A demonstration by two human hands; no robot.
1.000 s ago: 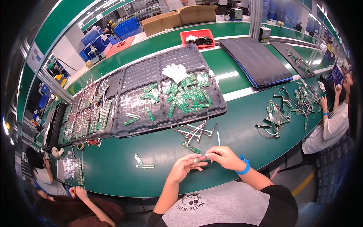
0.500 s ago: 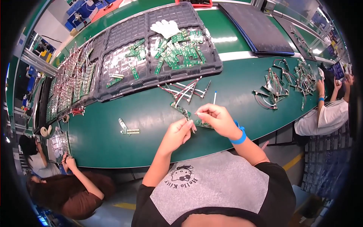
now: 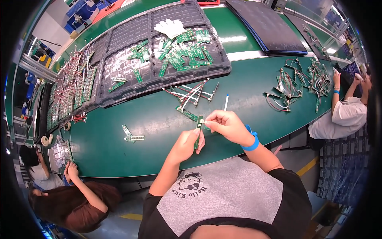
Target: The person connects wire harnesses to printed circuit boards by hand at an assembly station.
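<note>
A narrow green circuit board stands nearly upright in my left hand, pinched between thumb and fingers. At its upper end, my right hand is closed in a pinch by a small white part. Whether the right fingertips hold something small is hidden. Just beyond my hands lies another green board, near several boards with red, black and white wires. A white pen with a blue tip rests beyond my right hand.
A black tray holds loose green boards and a white glove. Two small boards lie left on the green table. Wired boards are heaped right, below black sheets. Other people work at both sides.
The board in my left hand has turned, so its face and white part now show. My right fingers have come against its upper end. The view has shifted slightly.
</note>
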